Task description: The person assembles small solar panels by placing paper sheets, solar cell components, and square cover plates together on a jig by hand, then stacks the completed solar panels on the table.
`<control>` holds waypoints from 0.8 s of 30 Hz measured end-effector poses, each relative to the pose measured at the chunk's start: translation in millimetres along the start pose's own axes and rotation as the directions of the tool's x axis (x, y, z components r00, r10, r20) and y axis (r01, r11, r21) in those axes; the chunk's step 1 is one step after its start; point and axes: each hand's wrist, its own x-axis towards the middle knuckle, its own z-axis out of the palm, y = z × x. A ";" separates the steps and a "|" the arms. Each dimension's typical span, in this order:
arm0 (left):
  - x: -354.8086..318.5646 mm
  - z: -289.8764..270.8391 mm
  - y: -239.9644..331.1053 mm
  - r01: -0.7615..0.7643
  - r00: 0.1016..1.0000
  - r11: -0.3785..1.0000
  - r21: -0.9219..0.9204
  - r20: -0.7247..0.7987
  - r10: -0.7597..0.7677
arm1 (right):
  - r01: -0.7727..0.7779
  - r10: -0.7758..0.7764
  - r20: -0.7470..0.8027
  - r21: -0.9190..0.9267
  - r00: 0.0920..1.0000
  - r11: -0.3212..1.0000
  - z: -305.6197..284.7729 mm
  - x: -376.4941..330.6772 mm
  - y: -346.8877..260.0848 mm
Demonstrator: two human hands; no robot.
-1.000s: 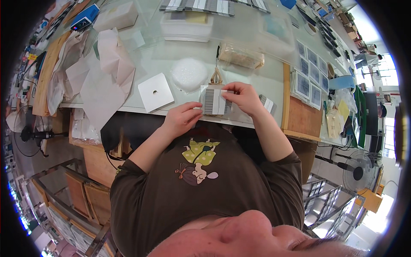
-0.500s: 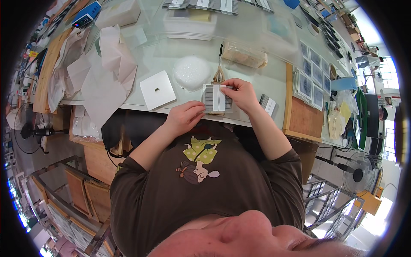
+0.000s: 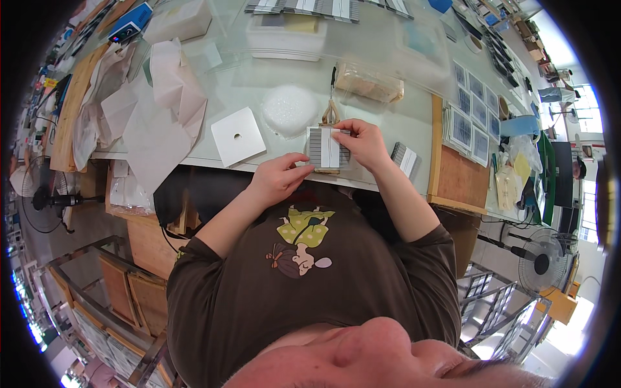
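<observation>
A small grey ribbed panel (image 3: 321, 147) with a white strip down its middle lies at the table's near edge. My right hand (image 3: 363, 142) rests on its right side, fingertips pressing on its top edge. My left hand (image 3: 279, 177) touches its lower left corner with the fingertips. A thin dark-handled tool (image 3: 332, 97) lies just beyond the panel, pointing away from me.
A white square card with a hole (image 3: 238, 136) and a round white foam pad (image 3: 289, 108) lie left of the panel. Crumpled white paper (image 3: 158, 110) fills the left side. A stack of similar panels (image 3: 405, 158), a wooden board (image 3: 458, 178) and a clear bag (image 3: 369, 83) lie to the right.
Both hands shifted slightly on the panel; my left hand moved closer to its lower left corner. The panel stays flat at the table edge.
</observation>
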 end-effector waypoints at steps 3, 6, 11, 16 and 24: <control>1.0 -0.4 0.2 0.014 1.000 1.000 -0.007 0.013 -0.014 | 0.012 -0.012 -0.002 -0.002 1.000 1.000 -1.4 -1.9 -3.8; -0.9 0.8 -1.2 0.022 1.000 1.000 -0.012 0.004 -0.022 | 0.067 -0.074 -0.071 -0.102 0.995 0.993 -6.3 -5.2 -13.8; -1.4 0.4 1.0 0.025 1.000 1.000 -0.009 0.000 -0.025 | 0.089 -0.143 -0.251 -0.217 0.957 0.972 -27.8 -5.6 -3.5; -1.4 -0.8 2.8 0.033 0.999 0.999 -0.021 0.003 -0.033 | 0.152 -0.204 -0.182 -0.262 0.962 0.953 -25.1 -12.2 3.6; -2.6 0.2 3.2 0.037 0.999 0.999 -0.021 -0.006 -0.037 | 0.168 -0.209 -0.106 -0.306 0.972 0.937 -17.5 -15.3 3.6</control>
